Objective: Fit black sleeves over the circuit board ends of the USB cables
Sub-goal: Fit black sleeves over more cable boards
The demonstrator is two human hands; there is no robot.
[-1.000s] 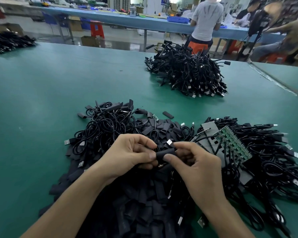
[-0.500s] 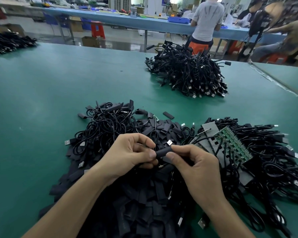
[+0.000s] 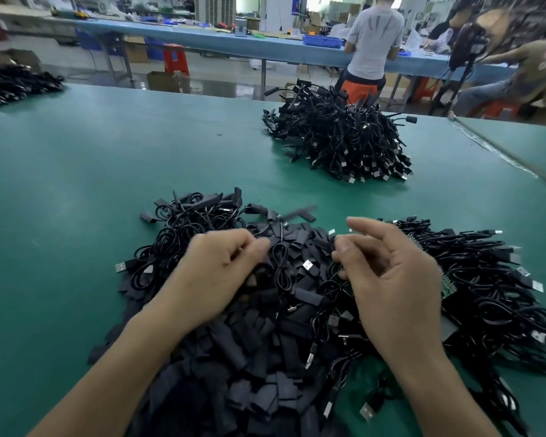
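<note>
**Black sleeves (image 3: 234, 357) and USB cables (image 3: 183, 234) heaped beneath two bare hands**

Flat black sleeves lie in a loose heap on the green table (image 3: 76, 200). They fill the view from 6 o'clock up to the centre and are tangled with coiled USB cables.

Both hands are over this heap, apart from each other. The left hand (image 3: 215, 272) is at 9 o'clock of the gap, with its fingers curled in toward the thumb. Motion blur hides whether they pinch anything. The right hand (image 3: 391, 279) is at 3 o'clock, with its forefinger lifted, thumb out and other fingers loosely bent. A thin cable passes beside its palm, and I cannot tell whether the hand holds it.

A cable loop and a silver plug (image 3: 308, 265) lie between the hands. At 12 o'clock of the hands, a smeared black strip (image 3: 300, 212) sits at the heap's far edge, too blurred to name.

A second tangle of cables (image 3: 486, 279) spreads at 3 o'clock, partly behind the right hand. A sliver of green circuit board (image 3: 448, 285) shows in it. A separate cable heap (image 3: 344, 143) lies well away at 1 o'clock. The lower edge cuts off both forearms.
</note>
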